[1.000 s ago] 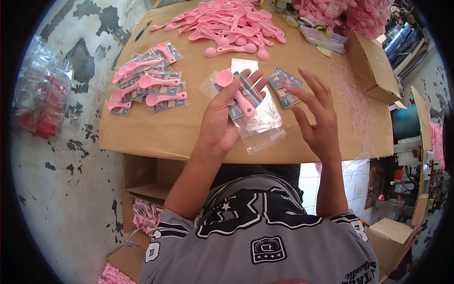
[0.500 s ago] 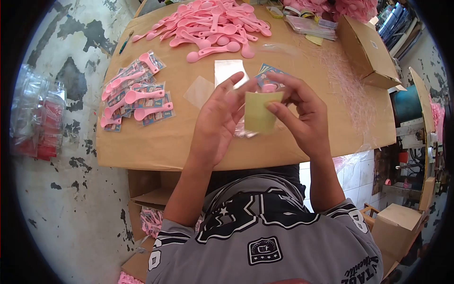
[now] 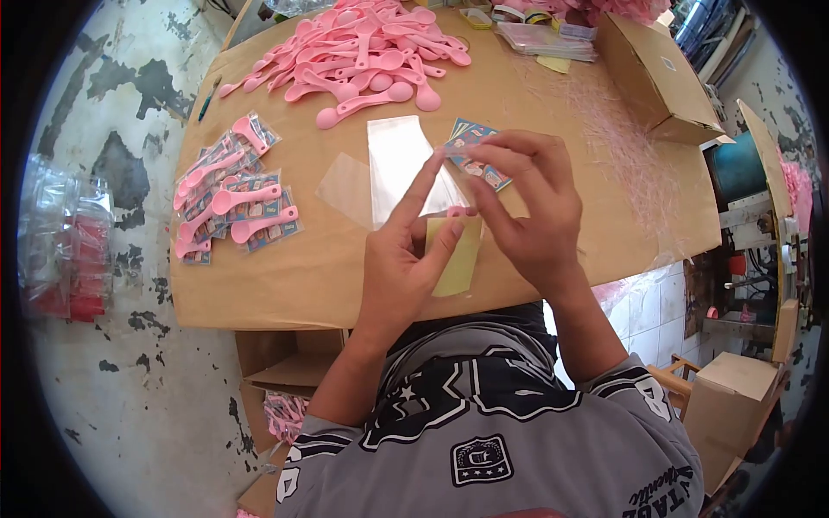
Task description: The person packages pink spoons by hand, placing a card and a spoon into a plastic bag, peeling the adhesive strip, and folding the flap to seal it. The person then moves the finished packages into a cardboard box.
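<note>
My left hand (image 3: 401, 259) holds a small packet low over the table's front, thumb pressed on its face. In it are a yellow-green card (image 3: 456, 259) and a pink measuring spoon, whose end (image 3: 458, 211) shows at the card's top. My right hand (image 3: 540, 211) is above and to the right, its fingertips pinched on the clear upper edge of the plastic bag (image 3: 451, 152), beside the left index fingertip. Behind the hands lie a stack of clear bags (image 3: 397, 164) and several printed blue cards (image 3: 471, 134), partly covered by the right fingers.
A big heap of pink spoons (image 3: 363, 56) covers the table's back. Packed spoons (image 3: 246, 203) lie at left, near a pen (image 3: 208, 99). One loose clear bag (image 3: 345, 186) rests beside the stack. At right are a cardboard box (image 3: 656, 78) and shredded plastic strands (image 3: 635, 164).
The packet has passed from the right fingers to my left hand and sits lower. My right hand has moved to the bag's upper edge. The whole view has shifted slightly.
</note>
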Demonstrator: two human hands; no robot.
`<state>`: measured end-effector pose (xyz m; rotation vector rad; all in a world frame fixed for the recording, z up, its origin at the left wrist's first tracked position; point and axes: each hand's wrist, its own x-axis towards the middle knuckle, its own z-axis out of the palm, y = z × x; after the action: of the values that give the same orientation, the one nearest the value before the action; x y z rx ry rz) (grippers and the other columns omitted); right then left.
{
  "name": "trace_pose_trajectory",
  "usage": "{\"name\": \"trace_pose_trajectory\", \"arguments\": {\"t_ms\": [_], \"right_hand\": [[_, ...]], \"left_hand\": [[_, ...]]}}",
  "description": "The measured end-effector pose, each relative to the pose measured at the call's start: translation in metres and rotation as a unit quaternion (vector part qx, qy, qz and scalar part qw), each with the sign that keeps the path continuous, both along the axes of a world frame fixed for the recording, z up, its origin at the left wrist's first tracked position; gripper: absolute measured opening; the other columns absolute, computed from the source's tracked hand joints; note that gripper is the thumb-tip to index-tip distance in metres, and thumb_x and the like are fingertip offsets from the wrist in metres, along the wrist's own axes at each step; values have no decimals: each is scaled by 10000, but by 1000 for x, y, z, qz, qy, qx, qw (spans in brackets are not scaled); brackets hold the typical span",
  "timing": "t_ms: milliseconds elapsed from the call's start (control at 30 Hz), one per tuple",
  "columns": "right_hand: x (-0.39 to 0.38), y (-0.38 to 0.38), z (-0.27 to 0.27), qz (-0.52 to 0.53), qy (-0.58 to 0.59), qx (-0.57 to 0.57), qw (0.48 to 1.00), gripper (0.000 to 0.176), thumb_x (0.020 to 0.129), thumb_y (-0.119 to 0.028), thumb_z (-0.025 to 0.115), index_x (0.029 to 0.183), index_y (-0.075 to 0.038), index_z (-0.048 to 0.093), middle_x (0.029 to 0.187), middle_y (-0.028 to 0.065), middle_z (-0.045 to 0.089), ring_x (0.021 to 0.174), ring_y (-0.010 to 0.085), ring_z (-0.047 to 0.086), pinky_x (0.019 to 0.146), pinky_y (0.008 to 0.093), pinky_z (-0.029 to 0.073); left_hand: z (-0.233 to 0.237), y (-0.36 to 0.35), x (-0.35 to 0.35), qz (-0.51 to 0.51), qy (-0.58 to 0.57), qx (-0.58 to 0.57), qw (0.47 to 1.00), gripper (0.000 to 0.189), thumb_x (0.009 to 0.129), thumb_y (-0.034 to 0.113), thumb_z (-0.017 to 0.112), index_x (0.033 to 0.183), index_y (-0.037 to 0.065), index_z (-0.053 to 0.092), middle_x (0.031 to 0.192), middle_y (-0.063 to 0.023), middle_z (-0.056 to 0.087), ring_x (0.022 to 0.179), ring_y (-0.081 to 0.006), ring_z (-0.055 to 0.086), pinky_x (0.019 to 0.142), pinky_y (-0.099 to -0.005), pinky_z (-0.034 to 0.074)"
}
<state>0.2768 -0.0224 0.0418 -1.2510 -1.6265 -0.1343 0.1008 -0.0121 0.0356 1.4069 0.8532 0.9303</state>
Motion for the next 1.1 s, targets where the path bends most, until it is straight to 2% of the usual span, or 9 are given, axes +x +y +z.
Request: {"name": "trace_pose_trajectory", "arguments": {"t_ms": [100, 300, 400, 500, 600, 767, 833, 900, 1100], "right_hand": [[-8, 4, 0, -26, -45, 24, 998, 338, 767, -1, 804, 1089, -81, 743, 1154, 81, 679, 971, 282, 620, 785, 380, 534], [-15, 8, -1, -45, -63, 55, 995, 290, 747, 14, 787, 1019, -69, 732, 1090, 65, 699, 980, 294, 623, 809, 391, 535], [-14, 8, -1, -19, -2, 24, 1000, 234, 772, 20, 777, 989, -46, 719, 1078, 85, 709, 992, 285, 651, 841, 385, 541], [-8, 11, -7, 3, 130, -1, 991, 172, 827, 9, 771, 984, -17, 705, 1074, 113, 724, 995, 255, 689, 879, 349, 544], [6, 15, -4, 33, 311, -7, 950, 103, 925, 15, 705, 1024, 15, 678, 1075, 149, 738, 988, 203, 712, 893, 294, 548], [32, 9, 7, 126, 526, 44, 840, 127, 966, 55, 605, 1069, 6, 659, 1054, 149, 730, 941, 167, 696, 842, 291, 557], [55, -4, -4, 210, 507, -18, 835, 95, 986, 17, 608, 1063, -3, 660, 1030, 129, 717, 901, 140, 678, 812, 269, 543], [57, -14, -8, 245, 491, -108, 829, 89, 1001, -19, 612, 1071, -6, 665, 1008, 104, 705, 861, 109, 654, 779, 245, 523], [2, -19, -11, 206, 374, -278, 861, 198, 1010, -134, 693, 1146, 9, 705, 1009, 17, 698, 818, 46, 613, 720, 213, 488]], "left_hand": [[-3, -2, -3, -7, 67, 64, 996, 682, 1004, 46, 686, 1626, 79, 409, 664, 118, 360, 591, -4, 287, 529, -227, 212], [4, -8, -7, -3, 112, 112, 987, 667, 1000, 44, 680, 1615, 73, 424, 643, 93, 327, 594, -9, 290, 531, -231, 230], [0, -8, -15, -27, 144, 128, 981, 725, 970, 54, 675, 1636, 137, 402, 626, -35, 496, 582, -49, 366, 556, -233, 344], [0, -9, -14, -26, 45, 54, 997, 673, 1023, 58, 667, 1629, 44, 374, 846, -53, 774, 669, 3, 500, 603, -175, 357], [-3, -6, -24, -68, 45, 6, 997, 653, 1037, 93, 670, 1611, 10, 369, 1079, -176, 799, 839, -41, 659, 729, -176, 462], [-8, -4, -21, -41, -108, -66, 991, 550, 1052, 124, 660, 1540, -21, 453, 1127, -222, 776, 1051, -162, 724, 910, -270, 538], [-5, 0, -23, -28, -132, -88, 987, 474, 1049, 134, 663, 1473, -25, 522, 1230, -257, 735, 1101, -199, 722, 958, -313, 551], [-12, 4, -20, -12, -162, -58, 985, 423, 1047, 107, 663, 1435, -28, 562, 1271, -200, 716, 1127, -173, 701, 939, -302, 566], [-13, 7, -17, -19, -173, -43, 984, 360, 1022, 89, 684, 1351, -44, 619, 1312, -147, 681, 1166, -188, 655, 1061, -345, 507]]}}
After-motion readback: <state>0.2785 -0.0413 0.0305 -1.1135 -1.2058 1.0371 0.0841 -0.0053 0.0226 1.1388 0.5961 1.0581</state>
